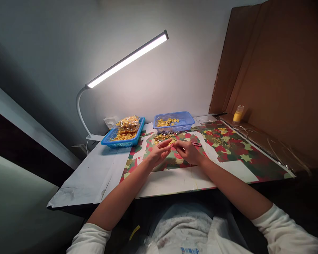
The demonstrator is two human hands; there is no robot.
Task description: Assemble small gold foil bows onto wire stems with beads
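My left hand [159,154] and my right hand [187,152] meet over the middle of the patterned table cover. A small yellow piece, probably a ribbon bow [172,141], is pinched in the fingertips of my left hand. My right hand is closed, its fingertips at the same piece; what it grips is too small to make out. Just beyond my right hand lies a pink-handled tool [196,144], partly hidden. A pile of yellow ribbon bows [161,137] with small dark, shiny bits lies behind my hands.
A blue basket [122,143] at left holds yellow bows and filled clear bags [128,121]. Behind stands a periwinkle basket [187,121] with more bows. Yellow threads [219,137] lie at right, near a yellow-filled bottle [237,114]. A lit lamp [129,60] overhangs; cardboard [275,70] walls the right.
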